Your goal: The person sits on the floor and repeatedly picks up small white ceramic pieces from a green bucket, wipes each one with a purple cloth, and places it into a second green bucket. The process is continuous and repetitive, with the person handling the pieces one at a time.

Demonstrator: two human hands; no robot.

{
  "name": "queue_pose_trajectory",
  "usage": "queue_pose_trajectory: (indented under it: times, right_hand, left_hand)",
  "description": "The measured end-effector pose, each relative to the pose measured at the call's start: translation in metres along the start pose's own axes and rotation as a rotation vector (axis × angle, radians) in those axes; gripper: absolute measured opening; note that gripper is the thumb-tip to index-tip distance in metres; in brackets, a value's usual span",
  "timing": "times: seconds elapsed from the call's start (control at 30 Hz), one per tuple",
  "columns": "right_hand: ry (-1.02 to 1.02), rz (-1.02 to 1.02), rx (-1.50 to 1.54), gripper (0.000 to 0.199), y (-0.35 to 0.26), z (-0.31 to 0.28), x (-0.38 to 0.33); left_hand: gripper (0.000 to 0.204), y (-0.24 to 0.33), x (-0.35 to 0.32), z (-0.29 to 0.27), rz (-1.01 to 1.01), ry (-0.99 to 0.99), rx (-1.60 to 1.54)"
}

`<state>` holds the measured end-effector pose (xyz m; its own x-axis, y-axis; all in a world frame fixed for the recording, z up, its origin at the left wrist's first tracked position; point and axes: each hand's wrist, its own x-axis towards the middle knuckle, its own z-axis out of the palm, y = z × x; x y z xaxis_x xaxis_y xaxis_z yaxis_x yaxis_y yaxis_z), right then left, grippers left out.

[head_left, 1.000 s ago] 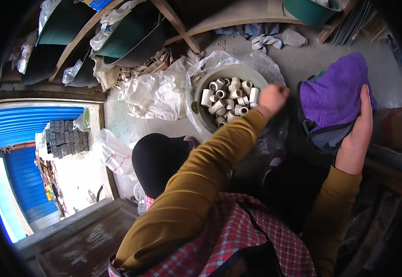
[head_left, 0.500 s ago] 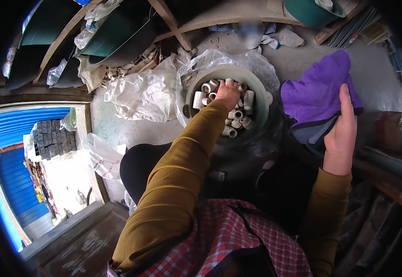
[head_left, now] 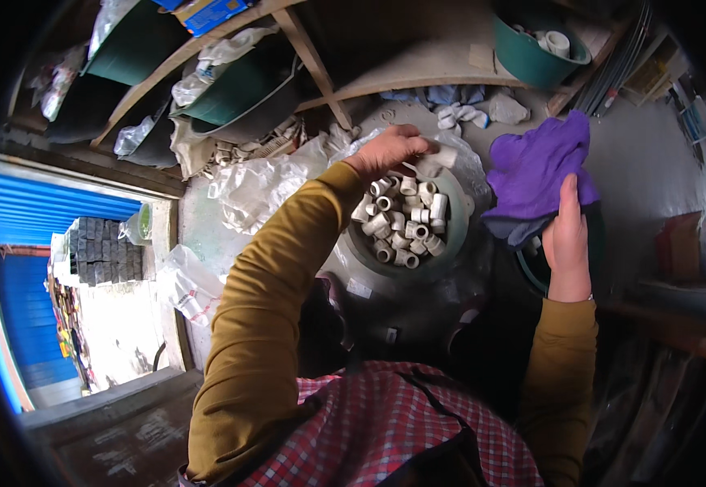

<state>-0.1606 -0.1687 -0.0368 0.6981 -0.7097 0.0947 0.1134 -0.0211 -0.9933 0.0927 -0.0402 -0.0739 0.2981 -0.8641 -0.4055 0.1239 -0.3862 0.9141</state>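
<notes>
The left hand [head_left: 389, 150] curls over the far rim of a round grey-green basin [head_left: 460, 243], at its twelve o'clock, fingers closed on one white pipe fitting [head_left: 444, 157]. The basin is full of more short white pipe fittings [head_left: 402, 221] and sits on crumpled clear plastic bags [head_left: 260, 187]. At the basin's three o'clock the right hand [head_left: 566, 237] lies flat, fingers straight, pressed against a purple cloth [head_left: 540, 170]. At one o'clock, on the shelf, stands a green tub [head_left: 531, 57]
</notes>
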Motion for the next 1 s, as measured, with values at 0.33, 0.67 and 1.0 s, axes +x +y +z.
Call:
queue_pose_trajectory:
  times: [0.33,0.67,1.0]
  right_hand:
    - [-0.257,-0.215,-0.136,0.035,-0.031,0.063,-0.008]
    - [-0.131,-0.048,0.187,0.027,-0.031,0.106,0.002]
    - [0.002,0.431,0.362,0.035,-0.022,0.109,0.009]
  left_hand:
    - [0.056,0.054,-0.099,0.055,0.301,-0.199,-0.224]
    - [0.071,0.040,-0.119,0.063,0.633,0.324,0.636]
    - [0.067,0.040,-0.120,0.013,0.281,-0.310,-0.333]
